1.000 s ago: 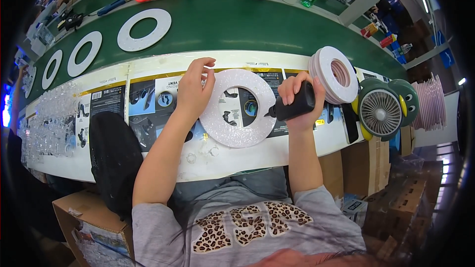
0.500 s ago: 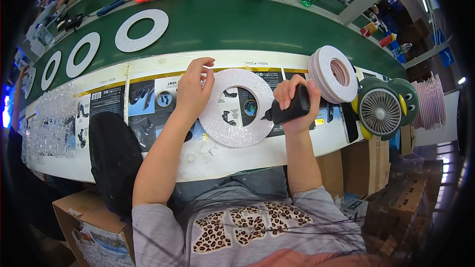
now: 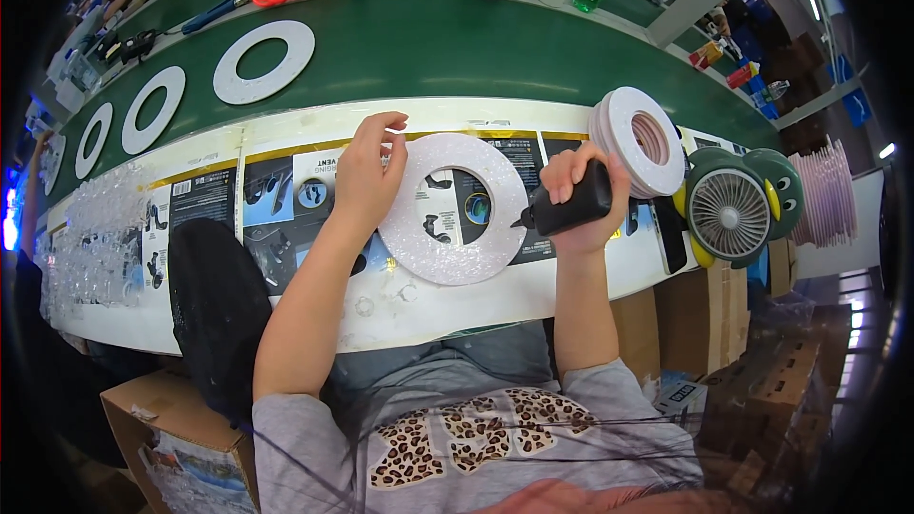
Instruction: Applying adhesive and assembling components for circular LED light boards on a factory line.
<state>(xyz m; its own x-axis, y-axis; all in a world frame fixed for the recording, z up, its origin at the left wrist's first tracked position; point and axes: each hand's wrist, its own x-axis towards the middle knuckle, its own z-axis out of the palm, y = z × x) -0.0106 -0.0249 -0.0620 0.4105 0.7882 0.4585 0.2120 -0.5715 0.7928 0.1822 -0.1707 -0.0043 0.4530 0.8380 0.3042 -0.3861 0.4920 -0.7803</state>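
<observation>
A white, glittery flat ring (image 3: 407, 233) lies in front of me on printed packaging sheets. My right hand (image 3: 592, 219) is wrapped round a black squeeze bottle (image 3: 571, 200). The bottle is tilted, and its thin nozzle points left over the ring's right side; whether the tip touches the ring I cannot tell. Beside the ring's upper left edge is my left hand (image 3: 369, 171), its fingers loosely bent and apart, holding nothing. Beyond my right hand stands a stack of similar rings (image 3: 624, 148).
Clear plastic pieces (image 3: 100, 238) crowd the table's left end, near a black-covered object (image 3: 217, 276). Several white rings (image 3: 228, 67) lie on the green belt ahead. A small green fan (image 3: 728, 214) and a dark phone (image 3: 669, 238) stand right. Cardboard boxes (image 3: 700, 324) sit below.
My right hand has shifted slightly right with the bottle, drawing the nozzle a little across the ring. The rings on the belt have slid slightly left. My left hand stays beside the ring.
</observation>
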